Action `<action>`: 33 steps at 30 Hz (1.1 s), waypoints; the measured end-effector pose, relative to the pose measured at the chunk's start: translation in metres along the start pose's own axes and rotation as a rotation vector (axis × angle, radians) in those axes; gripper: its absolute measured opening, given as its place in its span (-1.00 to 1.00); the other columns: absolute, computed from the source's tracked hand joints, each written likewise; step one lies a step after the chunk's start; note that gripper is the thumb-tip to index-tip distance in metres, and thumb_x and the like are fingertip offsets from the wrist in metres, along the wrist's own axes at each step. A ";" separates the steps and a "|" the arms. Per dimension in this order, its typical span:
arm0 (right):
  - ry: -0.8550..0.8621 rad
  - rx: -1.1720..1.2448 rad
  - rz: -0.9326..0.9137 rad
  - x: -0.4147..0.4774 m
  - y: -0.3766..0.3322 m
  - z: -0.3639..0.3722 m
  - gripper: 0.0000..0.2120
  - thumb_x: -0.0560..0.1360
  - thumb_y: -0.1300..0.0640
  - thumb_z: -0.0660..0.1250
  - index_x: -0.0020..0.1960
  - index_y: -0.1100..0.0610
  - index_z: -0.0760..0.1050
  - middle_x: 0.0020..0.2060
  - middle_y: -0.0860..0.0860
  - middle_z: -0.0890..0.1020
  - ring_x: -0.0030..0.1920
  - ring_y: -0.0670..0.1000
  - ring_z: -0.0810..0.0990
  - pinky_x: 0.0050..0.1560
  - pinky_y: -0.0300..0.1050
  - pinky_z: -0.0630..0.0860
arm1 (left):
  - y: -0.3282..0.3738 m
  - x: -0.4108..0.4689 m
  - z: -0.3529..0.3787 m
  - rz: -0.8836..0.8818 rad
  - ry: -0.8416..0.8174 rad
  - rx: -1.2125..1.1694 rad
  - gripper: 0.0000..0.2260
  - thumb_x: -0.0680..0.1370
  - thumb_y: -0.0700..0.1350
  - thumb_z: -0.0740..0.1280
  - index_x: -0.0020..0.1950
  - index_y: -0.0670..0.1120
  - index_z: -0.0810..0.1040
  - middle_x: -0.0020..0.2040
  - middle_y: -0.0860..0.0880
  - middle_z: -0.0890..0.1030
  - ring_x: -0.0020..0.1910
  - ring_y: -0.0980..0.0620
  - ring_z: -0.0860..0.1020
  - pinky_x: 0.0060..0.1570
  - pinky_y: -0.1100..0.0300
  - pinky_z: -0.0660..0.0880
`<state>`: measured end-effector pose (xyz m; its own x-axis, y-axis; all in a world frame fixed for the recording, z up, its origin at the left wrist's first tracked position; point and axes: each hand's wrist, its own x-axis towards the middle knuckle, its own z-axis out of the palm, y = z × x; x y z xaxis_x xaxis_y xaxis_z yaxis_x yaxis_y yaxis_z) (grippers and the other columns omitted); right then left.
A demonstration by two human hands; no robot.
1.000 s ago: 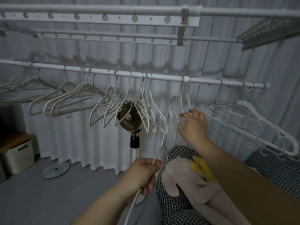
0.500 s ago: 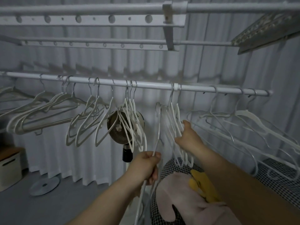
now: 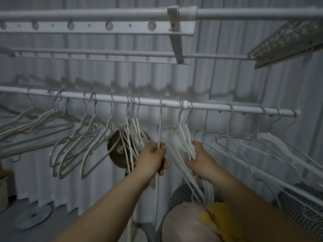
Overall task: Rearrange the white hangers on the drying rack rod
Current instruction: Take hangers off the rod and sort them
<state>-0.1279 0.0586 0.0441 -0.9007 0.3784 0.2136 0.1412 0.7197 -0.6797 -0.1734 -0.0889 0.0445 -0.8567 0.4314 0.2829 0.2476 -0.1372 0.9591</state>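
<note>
A white rod point(image 3: 209, 107) runs across the view with several white hangers hooked on it. My left hand point(image 3: 153, 158) grips one white hanger point(image 3: 160, 126) by its neck; its hook reaches up to the rod near the middle. Just to the right hangs a bunch of white hangers point(image 3: 183, 137), and my right hand point(image 3: 199, 158) holds their lower arms. More hangers point(image 3: 83, 137) hang in groups to the left, and others point(image 3: 262, 142) lie tilted to the right.
A round fan point(image 3: 120, 151) on a stand is behind the middle hangers. Higher rack bars point(image 3: 97, 29) with holes cross overhead. A checked basket point(image 3: 178, 199) holding pink cloth point(image 3: 185, 224) and a yellow item sits below my right arm. White curtains hang behind.
My left hand has risen with its hanger, whose hook now reaches the rod. My right hand has dropped lower on the bunch of hangers. The view has moved closer to the rod.
</note>
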 end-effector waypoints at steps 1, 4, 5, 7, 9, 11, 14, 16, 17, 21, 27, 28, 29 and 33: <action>-0.008 0.010 0.004 0.001 0.000 0.000 -0.36 0.51 0.16 0.20 0.47 0.02 -0.06 -0.23 -0.01 0.48 -0.35 -0.02 0.48 -0.55 -0.36 0.37 | 0.001 0.005 0.002 0.015 -0.003 0.001 -0.87 0.60 -0.18 0.11 0.08 -0.11 0.41 -0.71 0.00 0.43 -0.76 0.15 0.30 -0.69 0.44 0.22; -0.031 0.030 0.004 0.003 0.001 0.002 -0.40 0.52 0.18 0.18 0.46 0.02 -0.03 -0.28 -0.05 0.45 -0.40 -0.08 0.46 -0.61 -0.40 0.34 | 0.005 0.018 0.007 0.043 -0.013 0.018 -0.84 0.60 -0.18 0.09 0.14 -0.10 0.38 -0.71 0.02 0.45 -0.76 0.16 0.31 -0.69 0.45 0.22; -0.033 0.031 -0.004 0.004 0.001 0.002 -0.41 0.52 0.18 0.18 0.45 0.03 -0.02 -0.28 -0.06 0.45 -0.40 -0.09 0.46 -0.60 -0.39 0.35 | 0.006 0.022 0.008 0.044 -0.016 0.022 -0.81 0.60 -0.17 0.09 0.18 -0.12 0.38 -0.71 0.02 0.45 -0.76 0.17 0.31 -0.69 0.45 0.22; -0.031 0.032 -0.020 0.005 0.002 0.001 -0.43 0.53 0.18 0.17 0.45 0.03 -0.01 -0.26 -0.07 0.45 -0.39 -0.09 0.47 -0.59 -0.40 0.36 | 0.007 0.030 0.009 0.038 -0.019 0.033 -0.78 0.60 -0.16 0.09 0.23 -0.15 0.36 -0.70 0.03 0.45 -0.76 0.17 0.32 -0.69 0.45 0.21; -0.027 0.032 -0.028 0.005 0.003 0.001 -0.42 0.53 0.18 0.16 0.46 0.03 -0.03 -0.26 -0.06 0.45 -0.39 -0.09 0.47 -0.58 -0.40 0.36 | 0.008 0.036 0.009 0.029 -0.025 0.044 -0.76 0.60 -0.16 0.09 0.24 -0.18 0.36 -0.71 0.04 0.45 -0.76 0.18 0.32 -0.69 0.45 0.21; -0.021 0.031 -0.036 0.005 0.004 0.001 -0.42 0.54 0.18 0.15 0.46 0.03 -0.04 -0.27 -0.05 0.46 -0.40 -0.09 0.47 -0.55 -0.37 0.37 | 0.007 0.040 0.010 0.014 -0.043 0.066 -0.77 0.60 -0.16 0.10 0.22 -0.19 0.37 -0.71 0.04 0.45 -0.76 0.17 0.32 -0.68 0.43 0.23; -0.015 0.020 -0.039 0.005 0.007 0.001 -0.43 0.54 0.18 0.15 0.46 0.02 -0.03 -0.27 -0.05 0.46 -0.40 -0.08 0.47 -0.49 -0.33 0.38 | 0.003 0.044 0.012 -0.014 -0.056 0.109 -0.81 0.60 -0.15 0.10 0.16 -0.17 0.39 -0.71 0.04 0.46 -0.75 0.17 0.33 -0.62 0.34 0.26; -0.018 0.006 -0.046 0.003 0.006 -0.001 -0.42 0.53 0.18 0.17 0.46 0.03 -0.02 -0.18 -0.04 0.48 -0.32 -0.08 0.49 -0.42 -0.33 0.37 | 0.000 0.042 0.013 -0.039 -0.061 0.130 -0.84 0.60 -0.12 0.10 0.08 -0.13 0.41 -0.70 0.05 0.47 -0.74 0.19 0.35 -0.61 0.34 0.29; -0.020 -0.002 -0.054 0.002 0.004 -0.001 -0.41 0.53 0.17 0.19 0.46 0.05 -0.01 -0.06 -0.02 0.48 -0.21 -0.07 0.51 -0.33 -0.33 0.39 | -0.001 0.040 0.013 -0.050 -0.066 0.144 -0.85 0.60 -0.09 0.10 0.06 -0.11 0.41 -0.67 0.05 0.48 -0.74 0.19 0.36 -0.64 0.38 0.29; 0.145 -0.133 -0.120 0.002 -0.002 -0.002 -0.42 0.50 0.12 0.23 0.45 0.06 0.07 0.36 0.06 0.27 0.34 0.04 0.27 0.26 -0.16 0.26 | -0.001 0.031 0.011 -0.015 -0.045 0.239 -0.63 0.59 0.01 0.10 0.34 -0.14 0.31 -0.35 -0.02 0.56 -0.52 0.12 0.50 -0.59 0.41 0.37; 0.375 -0.273 -0.350 0.003 -0.027 0.000 -0.51 0.48 0.09 0.24 0.39 0.04 0.23 0.36 0.00 0.28 0.34 -0.01 0.14 0.26 -0.25 0.04 | 0.008 0.011 -0.021 0.415 0.338 0.793 -0.72 0.55 -0.01 0.17 0.21 0.00 0.52 0.00 -0.01 0.65 0.10 -0.02 0.52 -0.02 0.18 0.40; 0.378 -0.300 -0.385 0.005 -0.032 0.002 -0.52 0.48 0.08 0.24 0.38 0.05 0.24 0.36 0.00 0.28 0.34 -0.01 0.15 0.25 -0.24 0.04 | 0.009 0.010 -0.027 0.444 0.381 0.849 -0.73 0.53 -0.02 0.19 0.19 0.00 0.53 0.03 -0.01 0.64 0.14 -0.02 0.48 0.01 0.16 0.37; 0.371 -0.324 -0.412 0.007 -0.038 0.005 -0.53 0.49 0.07 0.24 0.38 0.05 0.26 0.36 0.00 0.29 0.35 0.00 0.16 0.24 -0.24 0.05 | 0.010 0.009 -0.033 0.444 0.401 0.932 -0.72 0.53 -0.01 0.20 0.19 0.00 0.53 0.09 -0.01 0.61 0.18 -0.02 0.44 0.06 0.15 0.34; 0.255 -0.436 -0.410 0.018 -0.053 0.018 -0.51 0.50 0.00 0.20 0.39 0.05 0.22 0.38 -0.01 0.25 0.36 0.03 0.16 0.27 -0.16 0.10 | 0.005 0.009 -0.052 0.290 0.365 1.254 -0.64 0.51 0.07 0.20 0.29 0.03 0.40 0.26 0.02 0.50 0.27 -0.02 0.38 0.20 0.13 0.27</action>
<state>-0.1586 0.0167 0.0710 -0.7985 0.1104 0.5917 0.0091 0.9851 -0.1716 -0.2038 -0.1322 0.0518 -0.7252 0.2376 0.6462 0.5168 0.8080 0.2829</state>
